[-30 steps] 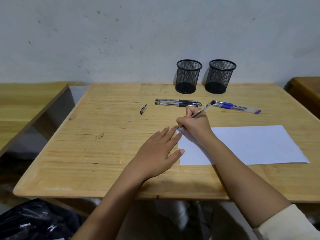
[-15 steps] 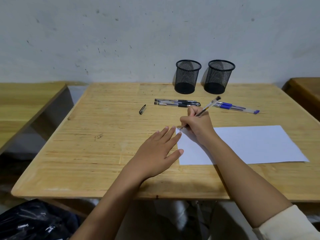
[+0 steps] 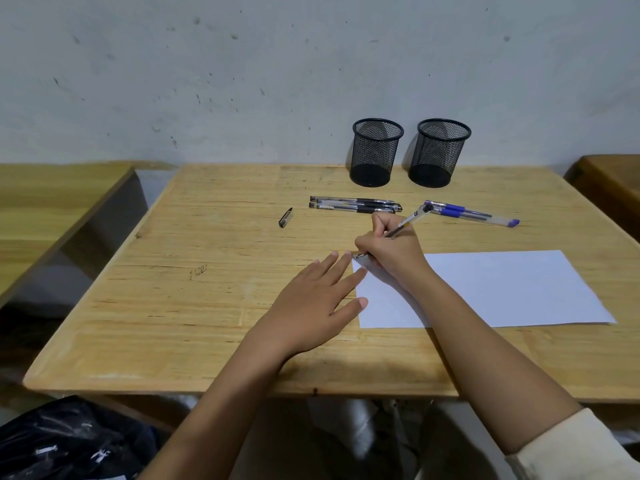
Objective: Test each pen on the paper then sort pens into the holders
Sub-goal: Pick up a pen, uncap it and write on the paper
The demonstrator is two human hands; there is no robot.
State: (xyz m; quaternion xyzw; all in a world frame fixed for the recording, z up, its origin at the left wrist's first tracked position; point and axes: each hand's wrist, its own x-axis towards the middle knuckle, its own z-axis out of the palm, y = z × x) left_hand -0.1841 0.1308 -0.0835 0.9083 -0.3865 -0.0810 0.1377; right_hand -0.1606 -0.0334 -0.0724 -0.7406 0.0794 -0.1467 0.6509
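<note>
My right hand grips an uncapped black pen with its tip on the top left corner of the white paper, where a small dark mark shows. My left hand lies flat, fingers spread, with fingertips on the paper's left edge. Two black pens lie side by side behind my hands. Two blue pens lie to their right. A loose black pen cap rests to the left. Two black mesh holders, the left one and the right one, stand at the back by the wall.
The wooden table ends at a grey wall behind. Another wooden table stands to the left across a gap, and a darker one to the right. A black bag lies on the floor at the lower left.
My right hand has shifted the pen slightly over the paper's corner, its upper end swinging a little. A small mark now shows there. My left hand has stayed in place.
</note>
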